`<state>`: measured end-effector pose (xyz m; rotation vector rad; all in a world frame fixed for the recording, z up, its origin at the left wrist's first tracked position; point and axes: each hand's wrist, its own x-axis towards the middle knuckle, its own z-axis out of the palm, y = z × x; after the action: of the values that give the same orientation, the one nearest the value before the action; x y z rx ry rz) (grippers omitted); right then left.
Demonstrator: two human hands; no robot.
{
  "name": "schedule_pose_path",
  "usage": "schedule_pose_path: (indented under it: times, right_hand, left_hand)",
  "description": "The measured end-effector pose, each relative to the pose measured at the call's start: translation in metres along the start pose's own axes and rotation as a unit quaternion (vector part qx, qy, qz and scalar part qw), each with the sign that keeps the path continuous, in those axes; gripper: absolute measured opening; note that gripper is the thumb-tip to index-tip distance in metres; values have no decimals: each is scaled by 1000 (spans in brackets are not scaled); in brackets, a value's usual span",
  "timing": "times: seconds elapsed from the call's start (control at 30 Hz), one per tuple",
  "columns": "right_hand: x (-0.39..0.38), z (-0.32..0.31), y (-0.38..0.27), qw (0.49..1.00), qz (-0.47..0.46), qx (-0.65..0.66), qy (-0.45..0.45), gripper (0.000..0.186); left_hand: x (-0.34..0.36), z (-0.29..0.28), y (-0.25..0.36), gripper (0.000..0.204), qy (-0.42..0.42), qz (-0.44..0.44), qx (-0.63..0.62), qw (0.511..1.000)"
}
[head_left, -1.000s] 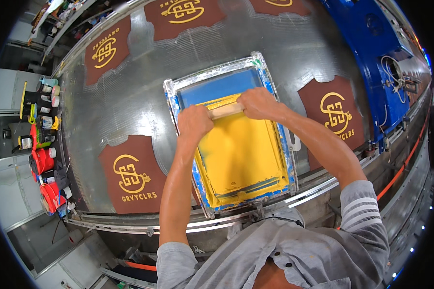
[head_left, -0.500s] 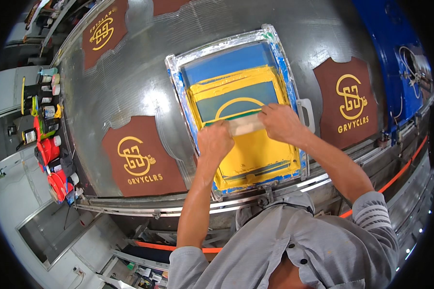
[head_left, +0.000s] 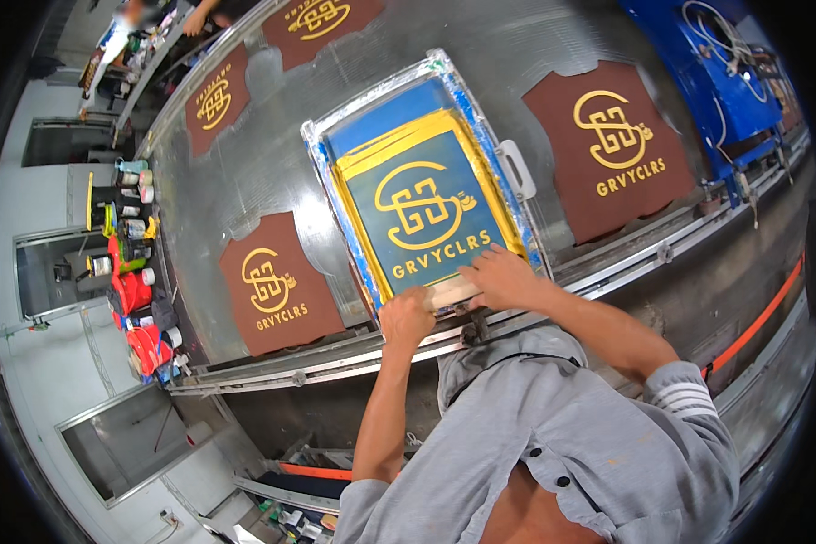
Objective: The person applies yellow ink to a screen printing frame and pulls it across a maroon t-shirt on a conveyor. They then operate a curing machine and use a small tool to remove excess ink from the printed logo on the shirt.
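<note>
A screen-printing frame [head_left: 372, 97] lies on the long grey table in front of me. Its blue-green mesh [head_left: 444, 168] shows a yellow emblem with lettering below, and yellow ink [head_left: 394, 140] borders it. Both my hands grip the pale handle of a squeegee [head_left: 451, 292] at the frame's near end. My left hand [head_left: 406, 315] is closed round its left end. Closed over the right end is my right hand [head_left: 500, 277]. The squeegee's blade is hidden. Maroon shirt pieces with the same yellow print lie left [head_left: 310, 295] and right [head_left: 553, 136] of the frame.
More printed maroon pieces [head_left: 210, 113] lie farther back. A metal rail [head_left: 335, 364] runs along the near table edge. Ink containers [head_left: 131, 208] and red items [head_left: 150, 349] stand at the left end. A blue machine [head_left: 698, 91] stands at right; another person's arm [head_left: 199, 16] shows far left.
Both hands have drawn the squeegee toward me, from mid-screen to the frame's near end. The yellow ink over the mesh has been wiped down, baring the whole emblem and lettering. The view has shifted.
</note>
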<state>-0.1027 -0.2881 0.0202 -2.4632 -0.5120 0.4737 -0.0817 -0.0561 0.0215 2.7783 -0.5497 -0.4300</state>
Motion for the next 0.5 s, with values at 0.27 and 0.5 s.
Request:
schedule_pose_path:
  times: [0.27,0.5]
  right_hand:
    - [67,-41,136,824,313,147,450,39]
    - [78,-86,64,831,316,181,420,34]
  left_hand:
    - [19,8,29,26,33,91,43,994]
    - [-25,-11,-20,29,23,38,-57,997]
